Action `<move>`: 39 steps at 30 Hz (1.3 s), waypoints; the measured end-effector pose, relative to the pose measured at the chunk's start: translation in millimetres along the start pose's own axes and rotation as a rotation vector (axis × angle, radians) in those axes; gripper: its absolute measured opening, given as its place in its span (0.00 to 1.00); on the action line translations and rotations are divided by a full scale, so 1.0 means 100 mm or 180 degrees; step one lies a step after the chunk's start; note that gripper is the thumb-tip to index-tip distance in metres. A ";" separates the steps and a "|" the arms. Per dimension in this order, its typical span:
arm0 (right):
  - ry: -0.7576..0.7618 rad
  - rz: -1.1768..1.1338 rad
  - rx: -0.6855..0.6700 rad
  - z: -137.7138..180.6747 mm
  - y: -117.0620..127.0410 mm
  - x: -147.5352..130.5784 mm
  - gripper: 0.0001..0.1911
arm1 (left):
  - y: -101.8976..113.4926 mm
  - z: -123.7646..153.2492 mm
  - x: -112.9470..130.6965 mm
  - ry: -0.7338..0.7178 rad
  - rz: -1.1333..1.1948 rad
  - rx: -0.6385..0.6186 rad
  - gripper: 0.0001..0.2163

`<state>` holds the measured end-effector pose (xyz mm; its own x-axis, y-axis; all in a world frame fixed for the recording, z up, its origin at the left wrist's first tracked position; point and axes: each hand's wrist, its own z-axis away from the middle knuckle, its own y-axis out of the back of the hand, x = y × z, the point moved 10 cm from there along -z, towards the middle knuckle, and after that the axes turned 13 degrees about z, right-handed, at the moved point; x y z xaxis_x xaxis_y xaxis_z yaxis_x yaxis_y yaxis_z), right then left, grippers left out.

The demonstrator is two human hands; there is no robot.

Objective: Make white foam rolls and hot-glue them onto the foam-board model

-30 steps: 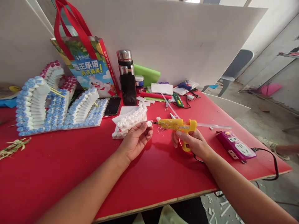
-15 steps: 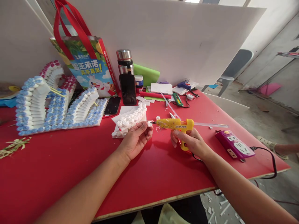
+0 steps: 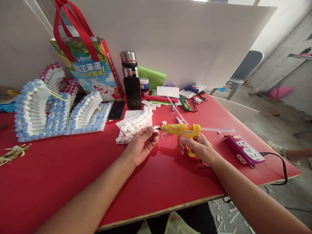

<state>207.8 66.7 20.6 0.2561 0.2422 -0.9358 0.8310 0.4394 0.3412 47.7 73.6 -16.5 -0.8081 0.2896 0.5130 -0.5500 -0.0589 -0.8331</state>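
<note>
My right hand (image 3: 196, 148) grips a yellow hot glue gun (image 3: 181, 130) by its handle, with a clear glue stick (image 3: 218, 130) sticking out of its back. The gun's nozzle touches a small white rolled piece (image 3: 155, 129) that my left hand (image 3: 141, 146) pinches between thumb and fingers. Just behind my left hand lies a white foam panel (image 3: 135, 125) covered with several white rolls. Both hands hover over the red table (image 3: 73, 169).
A blue-and-white roll structure (image 3: 53, 112) stands at the left, a printed bag with red handles (image 3: 90, 70) behind it. A steel flask (image 3: 129, 63), two phones (image 3: 133, 92), a purple power strip (image 3: 243, 154) with black cord, and clutter lie around. Someone's sandalled foot (image 3: 280, 151) shows at right.
Barely any change: the glue gun's nozzle has edged left until it meets the white roll in my left hand. Both hands otherwise stay put.
</note>
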 end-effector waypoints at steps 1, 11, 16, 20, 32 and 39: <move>-0.0002 0.0003 0.0000 0.00 0.00 0.00 0.22 | 0.00 0.00 0.00 -0.0010 0.0015 -0.0003 0.08; -0.0012 0.0007 0.0035 0.00 0.02 0.03 0.21 | -0.01 0.00 0.02 -0.0041 0.0098 -0.0024 0.06; -0.0040 -0.0073 0.0075 0.01 0.04 0.03 0.22 | -0.03 0.01 0.02 -0.0019 0.0032 -0.0082 0.07; 0.0002 -0.0048 0.0105 0.01 0.04 -0.01 0.21 | -0.03 0.01 0.01 0.0001 -0.0013 -0.0096 0.07; 0.0060 -0.0020 0.0144 0.02 0.05 -0.03 0.18 | -0.01 0.00 -0.01 0.0019 -0.0041 -0.0073 0.08; 0.0135 -0.0047 0.0084 0.02 0.03 -0.04 0.20 | -0.02 0.00 -0.01 0.0027 -0.0081 -0.0108 0.08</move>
<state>209.9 65.1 25.5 0.2231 0.2725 -0.9359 0.8474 0.4203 0.3244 49.4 73.3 -15.0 -0.7920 0.2986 0.5326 -0.5629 -0.0190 -0.8263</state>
